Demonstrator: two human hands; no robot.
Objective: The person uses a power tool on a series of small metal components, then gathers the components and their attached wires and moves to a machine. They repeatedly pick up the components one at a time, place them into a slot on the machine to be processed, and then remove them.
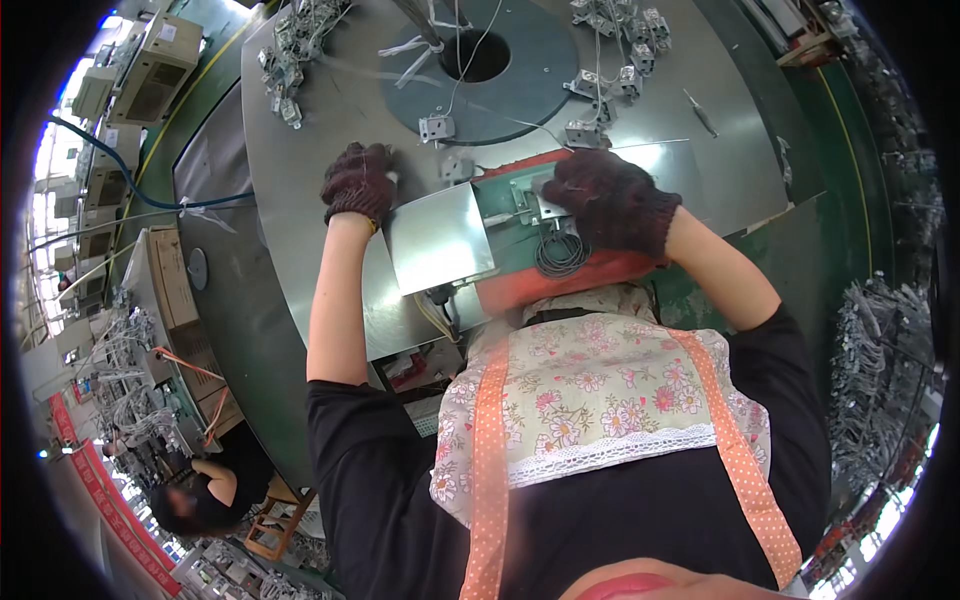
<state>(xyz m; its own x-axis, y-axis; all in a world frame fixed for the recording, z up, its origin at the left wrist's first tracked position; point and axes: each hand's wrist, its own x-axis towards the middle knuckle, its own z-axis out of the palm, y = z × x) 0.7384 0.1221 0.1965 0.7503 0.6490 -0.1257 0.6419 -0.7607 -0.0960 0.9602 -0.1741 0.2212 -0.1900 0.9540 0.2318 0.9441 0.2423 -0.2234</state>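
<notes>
And here's the right hand, gloved fingers bent over the small metal housing, just above the coiled black cord — whether they're gripping, I can't tell. The left hand is curled beyond the shiny metal plate, its hold hidden. Looks like a positioning step — the next move seems to call for steady alignment, cord clear.

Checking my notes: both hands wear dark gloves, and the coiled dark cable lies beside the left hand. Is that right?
Not the left hand: the head view shows the coiled dark cable beside the right hand. Both do wear dark gloves.
</notes>
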